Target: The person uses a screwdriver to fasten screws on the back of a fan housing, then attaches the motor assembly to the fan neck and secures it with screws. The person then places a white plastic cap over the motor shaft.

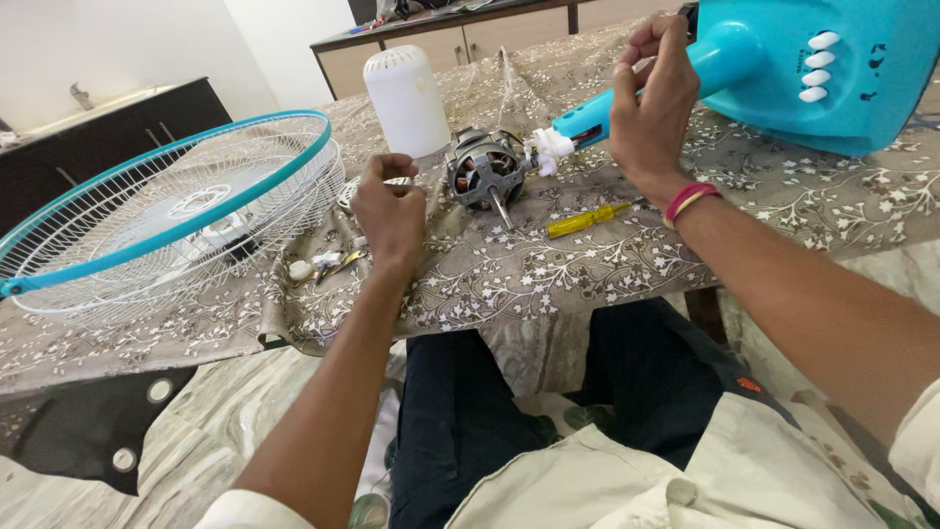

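A bare fan motor (485,171) lies on the patterned tablecloth (509,279), joined by a white connector (548,150) to the turquoise neck of a fan stand (783,59) with white push buttons. My right hand (651,98) is raised over that neck with its fingers pinched together; whether something small sits between them I cannot tell. My left hand (390,211) hovers left of the motor, fingers curled shut, with nothing visible in it. A yellow-handled screwdriver (587,219) lies on the cloth between my two wrists.
A white and turquoise fan grille (166,211) lies at the left. A white motor cover (405,98) stands behind the motor. Small screws and metal parts (323,264) lie near the table's front edge. Cabinets stand at the back.
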